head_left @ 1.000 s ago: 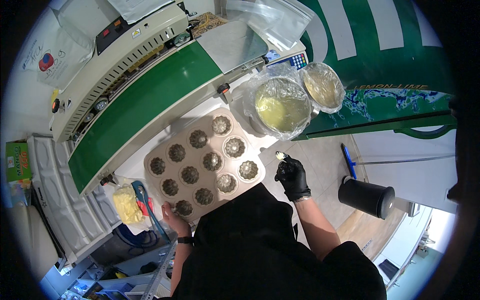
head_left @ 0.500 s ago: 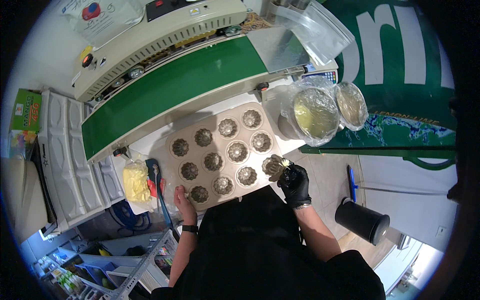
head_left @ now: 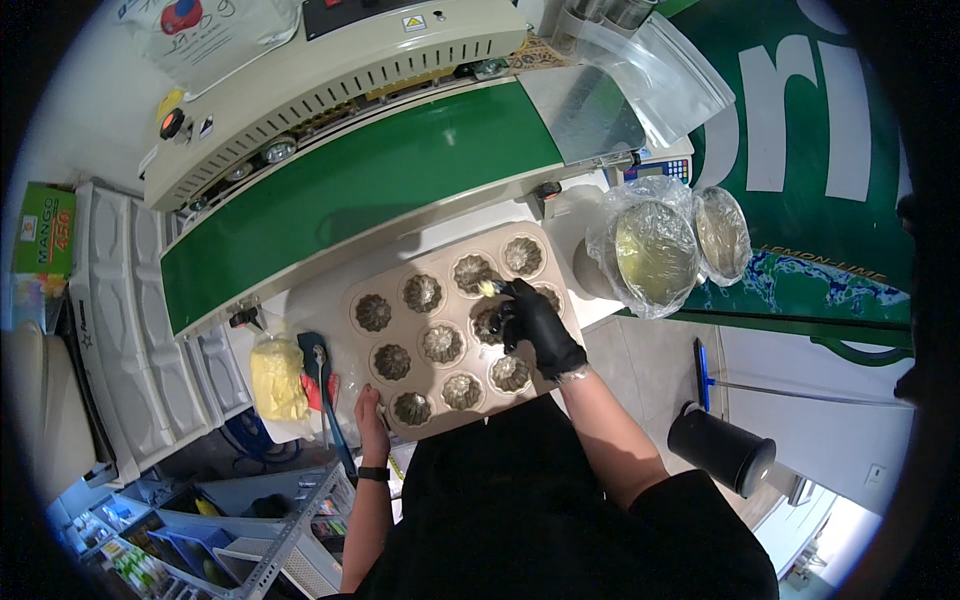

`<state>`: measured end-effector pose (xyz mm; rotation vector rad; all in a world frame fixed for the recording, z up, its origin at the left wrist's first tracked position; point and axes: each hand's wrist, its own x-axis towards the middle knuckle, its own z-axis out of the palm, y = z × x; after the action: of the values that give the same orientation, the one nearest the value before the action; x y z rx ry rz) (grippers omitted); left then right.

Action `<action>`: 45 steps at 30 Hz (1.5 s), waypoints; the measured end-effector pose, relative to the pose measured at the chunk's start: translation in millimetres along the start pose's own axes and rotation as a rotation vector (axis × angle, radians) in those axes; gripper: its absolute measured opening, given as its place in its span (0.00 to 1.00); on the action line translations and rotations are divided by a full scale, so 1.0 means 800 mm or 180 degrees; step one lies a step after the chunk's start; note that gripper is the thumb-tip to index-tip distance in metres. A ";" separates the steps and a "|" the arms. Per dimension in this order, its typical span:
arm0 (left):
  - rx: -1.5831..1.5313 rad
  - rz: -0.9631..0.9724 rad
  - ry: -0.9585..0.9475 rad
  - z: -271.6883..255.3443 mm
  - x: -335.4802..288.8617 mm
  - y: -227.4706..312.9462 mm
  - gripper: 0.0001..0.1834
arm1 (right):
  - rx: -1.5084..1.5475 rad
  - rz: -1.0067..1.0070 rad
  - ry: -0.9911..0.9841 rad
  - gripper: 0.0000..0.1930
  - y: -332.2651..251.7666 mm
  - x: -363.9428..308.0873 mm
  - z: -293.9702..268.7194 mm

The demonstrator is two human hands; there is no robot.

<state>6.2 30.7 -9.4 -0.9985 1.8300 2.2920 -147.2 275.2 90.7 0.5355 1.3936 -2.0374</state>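
Observation:
A beige baking pan (head_left: 410, 385) with several fluted, flower-shaped cups lies tilted in front of me. At its near left corner my bare left hand (head_left: 371, 424) is closed on the rim. My right hand (head_left: 535, 330), in a black glove, reaches over the pan's right half, its fingertips closed on a small pale-yellow lump of butter (head_left: 488, 289) beside a far-row cup. The glove hides parts of the cups under it. Left of the pan sits a larger yellow block of butter (head_left: 278, 380) in clear wrap.
A sealing machine with a green conveyor belt (head_left: 380, 190) spans behind the pan. To the right stand plastic-covered containers (head_left: 655, 250). A dark spatula (head_left: 318, 370) and a spoon lie beside the butter block. White trays (head_left: 140, 320) stand far left; a black bin (head_left: 720, 450) is on the floor.
My right hand has moved left and away from me, from the right-end cup to a far-row cup, with the butter. My left hand stays on the rim. The whole view has shifted slightly.

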 end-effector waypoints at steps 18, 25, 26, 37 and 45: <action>-0.0033 0.0198 -0.0321 0.017 -0.003 0.020 0.20 | 0.0059 0.0480 0.0253 0.18 0.011 0.072 0.004; -0.0009 0.0191 -0.0171 0.000 0.003 -0.003 0.21 | 0.0109 0.0324 0.0020 0.17 0.018 0.076 0.015; -0.0050 0.0195 -0.0198 0.002 0.002 -0.001 0.22 | 0.0164 0.0222 0.0019 0.17 0.016 0.070 0.014; -0.0302 0.0166 -0.0434 0.011 -0.001 0.010 0.24 | 0.0345 0.0383 0.0042 0.17 0.024 0.051 0.015; 0.0185 0.0190 0.0057 0.002 0.003 -0.010 0.24 | 0.1323 0.0398 0.0378 0.13 -0.010 0.014 -0.018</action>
<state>6.9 33.6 -17.5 -0.9726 1.9473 2.2553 -161.2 287.6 84.1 0.9088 0.9685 -2.2281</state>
